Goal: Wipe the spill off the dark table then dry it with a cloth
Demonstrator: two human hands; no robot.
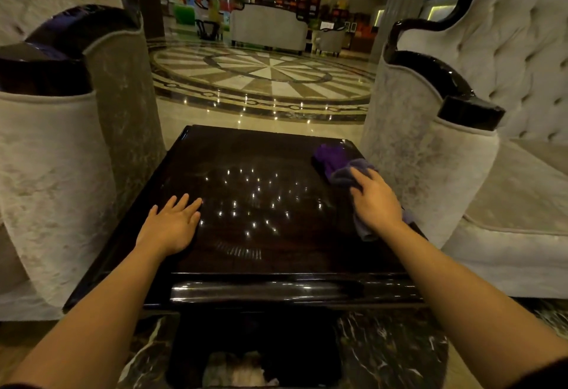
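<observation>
A glossy dark table (246, 155) stands in front of me, and ceiling lights glint in its top. My left hand (172, 222) lies flat on the near left part of the top, fingers spread, holding nothing. My right hand (376, 201) presses down on a grey-lilac cloth (344, 175) at the table's right edge; part of that cloth hangs out below the wrist. A brighter purple cloth (330, 155) lies bunched just beyond it near the far right corner. I cannot make out a spill among the reflections.
Pale upholstered armchairs flank the table, one at the left (55, 155) and one at the right (430, 148), both close to its sides. A dark bin (255, 355) sits under the table's near edge. Polished patterned floor (264, 75) stretches beyond.
</observation>
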